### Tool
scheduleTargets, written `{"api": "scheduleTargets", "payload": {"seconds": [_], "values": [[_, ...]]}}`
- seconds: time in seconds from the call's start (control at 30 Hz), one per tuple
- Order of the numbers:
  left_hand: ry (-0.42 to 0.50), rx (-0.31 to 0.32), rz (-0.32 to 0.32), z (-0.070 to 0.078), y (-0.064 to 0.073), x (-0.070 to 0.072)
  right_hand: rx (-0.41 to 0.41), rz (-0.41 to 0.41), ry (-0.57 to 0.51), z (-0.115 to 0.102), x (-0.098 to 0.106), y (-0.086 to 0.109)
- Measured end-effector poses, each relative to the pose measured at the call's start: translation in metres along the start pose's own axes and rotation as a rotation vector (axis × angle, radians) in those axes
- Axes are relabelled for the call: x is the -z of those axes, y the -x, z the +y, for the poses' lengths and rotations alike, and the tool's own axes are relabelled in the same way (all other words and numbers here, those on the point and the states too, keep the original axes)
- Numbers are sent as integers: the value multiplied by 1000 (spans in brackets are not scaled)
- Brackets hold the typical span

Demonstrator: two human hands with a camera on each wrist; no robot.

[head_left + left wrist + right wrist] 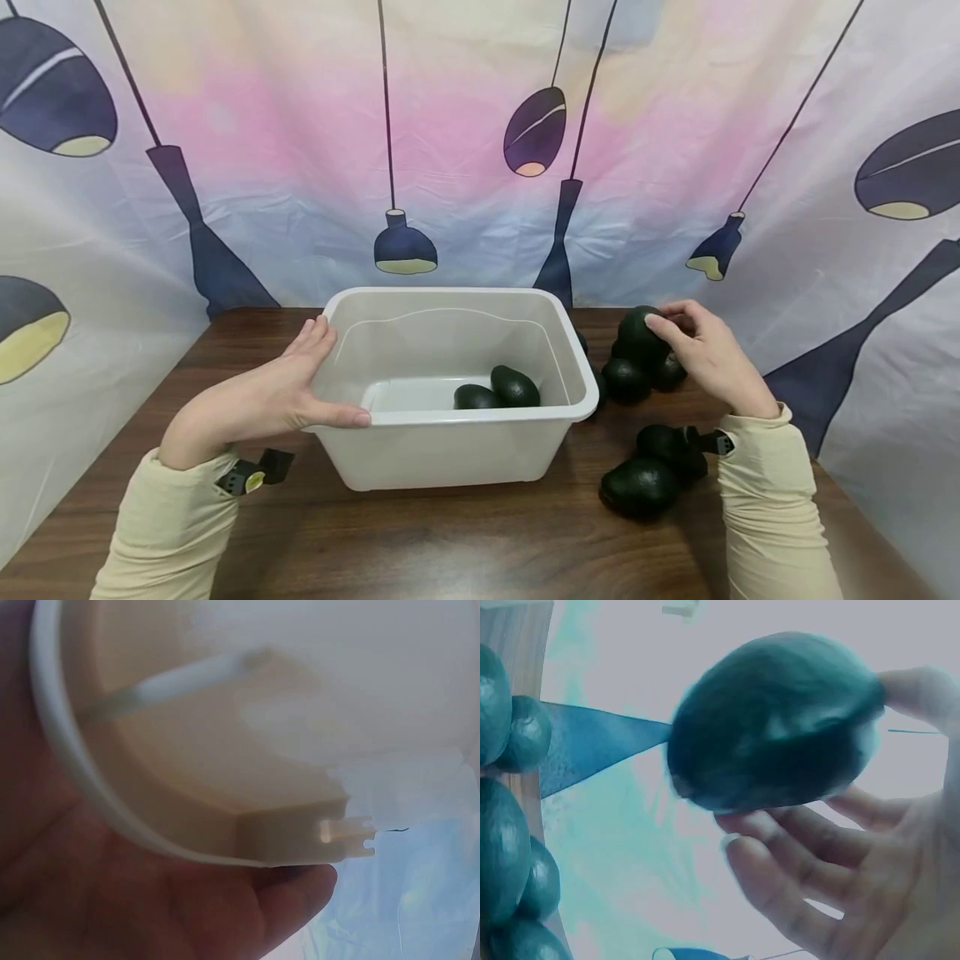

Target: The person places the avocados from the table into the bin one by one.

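My right hand (708, 354) grips a dark green avocado (639, 335) between thumb and fingers, to the right of a white plastic bin (450, 454). In the right wrist view the held avocado (772, 724) is seen clear of the others, with fingertips beneath it. Spread along the bin's left side, my left hand (288, 387) touches the rim, its thumb lying on the front left corner. The left wrist view has the curved rim (97, 795) against that palm. Two avocados (516, 387) lie on the bin's floor at the right.
Behind the bin's right side several avocados (626, 382) cluster under the held one, partly hidden. More avocados (639, 488) lie nearer me by the right sleeve. A printed cloth (465, 150) hangs at the back edge of the brown wooden table (420, 550).
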State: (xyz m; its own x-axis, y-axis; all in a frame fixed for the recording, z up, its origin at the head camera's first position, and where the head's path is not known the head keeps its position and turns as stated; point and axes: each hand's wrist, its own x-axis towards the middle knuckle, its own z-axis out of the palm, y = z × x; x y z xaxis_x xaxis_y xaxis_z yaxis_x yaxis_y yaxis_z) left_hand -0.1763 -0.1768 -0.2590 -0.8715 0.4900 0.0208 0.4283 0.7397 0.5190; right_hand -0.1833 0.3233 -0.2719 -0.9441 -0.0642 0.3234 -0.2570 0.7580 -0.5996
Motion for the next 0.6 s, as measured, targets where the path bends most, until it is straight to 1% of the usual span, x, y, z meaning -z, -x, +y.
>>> {"api": "scheduleTargets", "payload": {"seconds": [0.17, 0.27, 0.47, 0.53, 0.6], "values": [[-1, -8, 8, -1, 0, -1, 40, 146, -94, -8, -7, -2], [-3, -6, 7, -1, 1, -1, 64, 216, -154, -15, -12, -2], [-13, 26, 1, 1, 1, -2, 138, 314, -215, -25, -19, -1], [-9, 31, 3, 1, 1, -2, 175, 342, -244, -29, -22, 0], [-14, 38, 4, 1, 0, -2, 226, 353, -275, -34, -25, 1]]}}
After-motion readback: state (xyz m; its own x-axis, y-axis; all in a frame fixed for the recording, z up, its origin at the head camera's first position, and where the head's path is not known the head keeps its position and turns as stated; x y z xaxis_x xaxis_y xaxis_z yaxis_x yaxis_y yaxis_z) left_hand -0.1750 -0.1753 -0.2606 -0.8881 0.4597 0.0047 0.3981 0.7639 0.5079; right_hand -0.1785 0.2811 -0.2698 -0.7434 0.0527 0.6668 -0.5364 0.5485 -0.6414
